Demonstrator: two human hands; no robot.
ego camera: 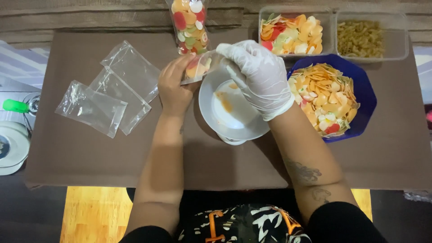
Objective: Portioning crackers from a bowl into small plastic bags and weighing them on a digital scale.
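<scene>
My bare left hand (173, 85) holds a small clear plastic bag (198, 67) partly filled with coloured chips, tilted above a white bowl (231, 112). My right hand (258, 74), in a white glove, grips the mouth of the same bag from the right. The white bowl holds only a few orange crumbs. A blue bowl (365, 96) heaped with orange, yellow and white chips sits just right of my right wrist. A filled bag of chips (190, 24) stands upright behind my hands.
Three empty clear bags (110, 99) lie on the brown mat to the left. Two clear tubs stand at the back right, one with coloured chips (291, 33), one with yellow pasta-like pieces (362, 38). A white round object (11, 148) and a green-capped item (15, 106) lie at the left edge.
</scene>
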